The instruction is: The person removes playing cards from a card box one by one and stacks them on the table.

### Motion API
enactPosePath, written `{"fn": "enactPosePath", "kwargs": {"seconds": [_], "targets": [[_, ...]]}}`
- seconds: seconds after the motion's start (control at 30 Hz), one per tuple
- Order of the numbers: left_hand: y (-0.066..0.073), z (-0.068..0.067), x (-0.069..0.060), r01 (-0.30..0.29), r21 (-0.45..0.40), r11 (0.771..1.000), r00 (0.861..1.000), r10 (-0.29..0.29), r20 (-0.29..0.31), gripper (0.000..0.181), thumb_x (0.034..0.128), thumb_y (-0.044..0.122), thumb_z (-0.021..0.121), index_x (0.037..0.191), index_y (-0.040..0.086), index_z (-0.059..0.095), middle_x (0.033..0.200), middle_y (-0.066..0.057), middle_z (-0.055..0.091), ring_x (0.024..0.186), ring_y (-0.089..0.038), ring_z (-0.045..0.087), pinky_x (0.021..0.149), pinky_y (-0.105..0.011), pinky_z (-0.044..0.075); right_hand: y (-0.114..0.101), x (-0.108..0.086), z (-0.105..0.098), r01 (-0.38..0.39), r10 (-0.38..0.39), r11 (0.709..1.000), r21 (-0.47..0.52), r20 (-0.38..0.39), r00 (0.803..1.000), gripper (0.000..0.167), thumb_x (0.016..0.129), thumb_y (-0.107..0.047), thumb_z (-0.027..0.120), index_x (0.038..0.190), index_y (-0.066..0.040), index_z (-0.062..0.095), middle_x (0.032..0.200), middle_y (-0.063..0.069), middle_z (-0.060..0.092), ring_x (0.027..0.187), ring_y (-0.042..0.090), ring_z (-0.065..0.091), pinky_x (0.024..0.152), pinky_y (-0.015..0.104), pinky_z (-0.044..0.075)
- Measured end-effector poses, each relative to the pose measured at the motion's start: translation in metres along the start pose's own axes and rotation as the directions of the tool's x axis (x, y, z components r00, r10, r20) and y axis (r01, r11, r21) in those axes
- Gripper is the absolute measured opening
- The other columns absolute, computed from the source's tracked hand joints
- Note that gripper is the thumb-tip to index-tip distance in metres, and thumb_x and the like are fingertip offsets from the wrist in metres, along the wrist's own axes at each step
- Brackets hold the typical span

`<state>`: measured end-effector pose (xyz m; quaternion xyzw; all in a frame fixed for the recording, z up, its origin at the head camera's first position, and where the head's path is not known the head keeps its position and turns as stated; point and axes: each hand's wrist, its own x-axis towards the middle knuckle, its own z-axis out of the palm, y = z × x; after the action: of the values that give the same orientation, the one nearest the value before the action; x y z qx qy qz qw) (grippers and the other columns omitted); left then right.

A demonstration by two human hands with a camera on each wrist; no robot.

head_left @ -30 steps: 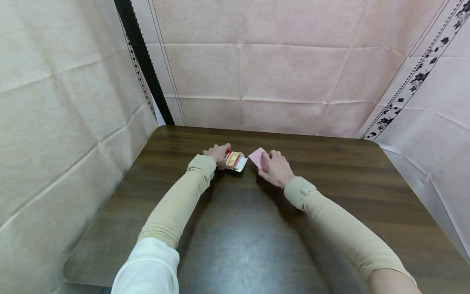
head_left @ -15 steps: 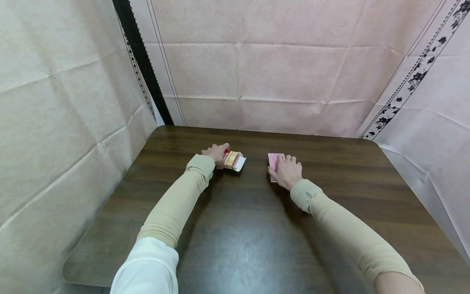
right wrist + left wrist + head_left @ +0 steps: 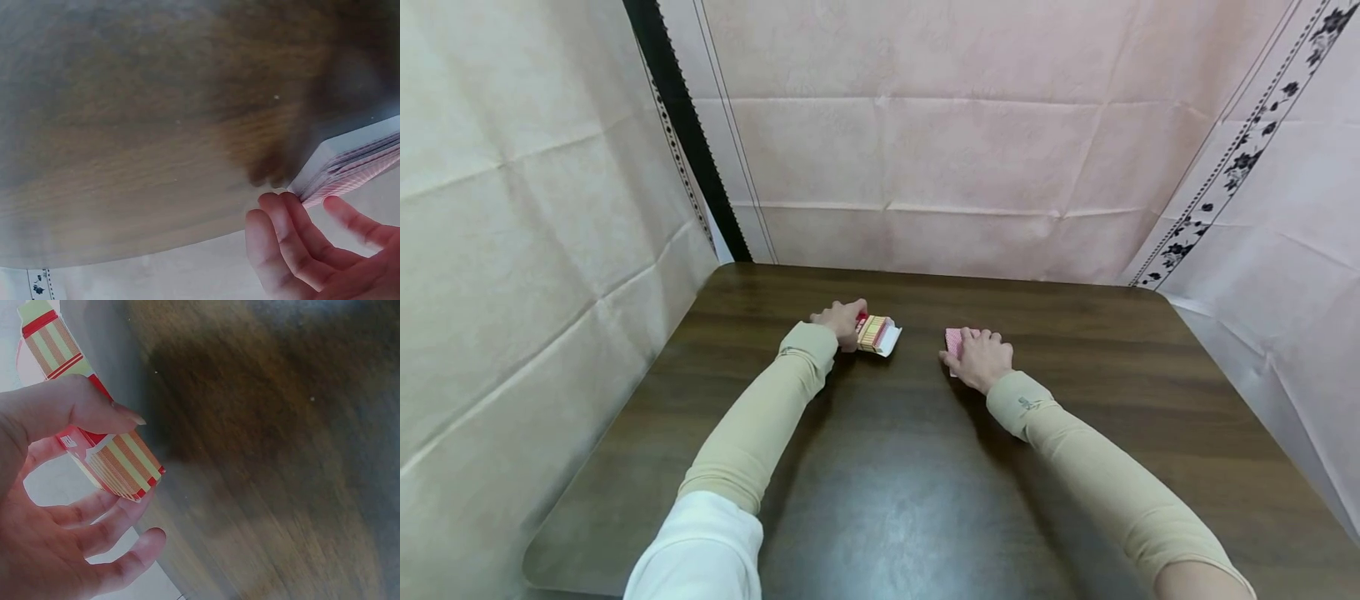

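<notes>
My left hand (image 3: 838, 323) grips a small card box (image 3: 872, 333) with red and cream stripes; its white flap points right. In the left wrist view the thumb lies across the box (image 3: 128, 459) and fingers hold its other side. To the right, my right hand (image 3: 983, 360) holds a deck of playing cards (image 3: 953, 340) with pink patterned backs, low at the table. In the right wrist view, fingertips meet the end of the deck (image 3: 350, 169), whose layered edges show. The hand in the head view hides most of the deck, and the thumb's hold is partly hidden.
Both hands are over the far half of a dark brown wooden table (image 3: 865, 467) with rounded corners. Pale cloth sheets (image 3: 925, 167) hang behind it and along both sides. A dark strip (image 3: 688, 125) runs down at the back left.
My right hand has moved right with the deck, away from the box, and the deck has turned straighter and lowered slightly. My left hand stays nearly still with the box.
</notes>
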<state>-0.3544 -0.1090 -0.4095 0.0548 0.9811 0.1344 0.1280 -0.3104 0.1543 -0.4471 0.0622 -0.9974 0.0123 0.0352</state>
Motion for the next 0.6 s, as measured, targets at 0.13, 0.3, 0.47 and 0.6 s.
{"fn": "enactPosePath", "kwargs": {"seconds": [0.13, 0.3, 0.47, 0.6], "targets": [[0.0014, 0.002, -0.0004, -0.007, 0.001, 1.0, 1.0, 0.007, -0.004, 0.06, 0.0722, 0.002, 0.07, 0.122, 0.024, 0.044, 0.116, -0.015, 0.053, 0.099, -0.033, 0.052, 0.095, -0.058, 0.036, -0.0022, -0.0003, 0.0014, -0.012, 0.012, 1.0, 0.002, 0.012, 1.0, 0.07, 0.088, -0.057, 0.055, 0.135, -0.006, 0.048, 0.119, 0.028, 0.058, 0.107, 0.043, 0.056, 0.078, 0.056, 0.048], [0.0011, 0.004, -0.0009, -0.017, 0.014, 1.0, 1.0, 0.017, 0.003, 0.06, 0.0723, 0.003, 0.07, 0.123, 0.024, 0.044, 0.115, -0.015, 0.053, 0.098, -0.033, 0.052, 0.093, -0.057, 0.037, -0.0057, -0.0004, 0.0008, -0.024, 0.024, 0.999, 0.027, 0.01, 1.0, 0.063, 0.086, -0.051, 0.06, 0.127, -0.004, 0.053, 0.115, 0.029, 0.061, 0.102, 0.042, 0.058, 0.076, 0.055, 0.05], [0.0018, 0.0026, -0.0015, -0.021, 0.017, 1.0, 1.0, 0.021, 0.0, 0.061, 0.072, 0.004, 0.071, 0.123, 0.024, 0.044, 0.115, -0.014, 0.054, 0.099, -0.033, 0.053, 0.094, -0.058, 0.037, -0.0076, 0.0019, 0.0002, -0.028, 0.029, 0.999, 0.038, -0.014, 0.999, 0.056, 0.086, -0.046, 0.061, 0.12, -0.003, 0.056, 0.112, 0.029, 0.062, 0.098, 0.042, 0.059, 0.075, 0.054, 0.051], [0.0049, 0.0012, -0.0027, -0.022, 0.012, 1.0, 1.0, 0.022, -0.003, 0.062, 0.0717, 0.003, 0.071, 0.124, 0.023, 0.044, 0.115, -0.015, 0.053, 0.1, -0.033, 0.052, 0.094, -0.058, 0.036, -0.0077, 0.0035, -0.001, -0.029, 0.031, 0.999, 0.04, -0.034, 0.999, 0.053, 0.086, -0.044, 0.061, 0.118, -0.002, 0.058, 0.111, 0.03, 0.062, 0.097, 0.042, 0.059, 0.074, 0.053, 0.052]]}}
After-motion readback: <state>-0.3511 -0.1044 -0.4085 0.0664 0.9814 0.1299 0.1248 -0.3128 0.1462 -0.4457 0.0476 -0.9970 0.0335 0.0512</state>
